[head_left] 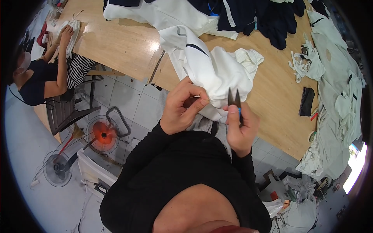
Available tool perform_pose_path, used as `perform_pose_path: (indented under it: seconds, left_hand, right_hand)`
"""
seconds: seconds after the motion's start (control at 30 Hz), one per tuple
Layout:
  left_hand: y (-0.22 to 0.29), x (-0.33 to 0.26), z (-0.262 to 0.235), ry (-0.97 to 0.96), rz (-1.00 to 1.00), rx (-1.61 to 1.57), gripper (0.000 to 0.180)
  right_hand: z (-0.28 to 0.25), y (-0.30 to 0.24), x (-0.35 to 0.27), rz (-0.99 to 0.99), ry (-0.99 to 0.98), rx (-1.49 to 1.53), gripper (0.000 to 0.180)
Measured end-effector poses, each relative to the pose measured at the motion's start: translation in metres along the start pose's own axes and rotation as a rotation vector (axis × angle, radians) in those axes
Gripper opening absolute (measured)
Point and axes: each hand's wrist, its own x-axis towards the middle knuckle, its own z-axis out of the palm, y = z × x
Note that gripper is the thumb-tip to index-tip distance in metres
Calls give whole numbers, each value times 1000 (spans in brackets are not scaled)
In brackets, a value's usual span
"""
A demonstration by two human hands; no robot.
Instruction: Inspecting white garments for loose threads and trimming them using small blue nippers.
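Observation:
A white garment (229,73) with a dark stripe lies bunched over the near edge of the table, part of it hanging toward me. Thumb and forefinger of my left hand (183,105) are pinched together at its lower edge, on what looks like a thin thread. My right hand (244,130) grips a pair of thread snips (234,103), dark blades pointing away from me and slightly apart. The blade tips are over the garment, to the right of the pinch. My right palm hides most of the snips' handle.
Navy and white garments (264,19) are piled at the table's (112,42) far side. Pale fabric (338,85) drapes its right edge, near a black pouch (307,101). On the left a co-worker (42,77) sits handling white cloth; a fan (103,134) stands on the floor.

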Motion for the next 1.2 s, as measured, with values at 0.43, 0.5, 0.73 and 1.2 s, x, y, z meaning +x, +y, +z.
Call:
perform_pose_path:
  seconds: [0.43,0.5,0.73,1.2]
  left_hand:
    - [-13,-6,0,13,-60,-302,12]
    - [-11,-7,1,8,-63,-277,12]
    - [-14,-8,-3,7,-47,-243,12]
    - [-12,-6,-4,9,-51,-241,10]
  right_hand:
    - [2,-8,10,-51,-319,20,19]
    - [1,-7,11,-75,-306,10,18]
    - [1,-4,12,-110,-322,-18,16]
    - [2,-1,14,-109,-311,-2,17]
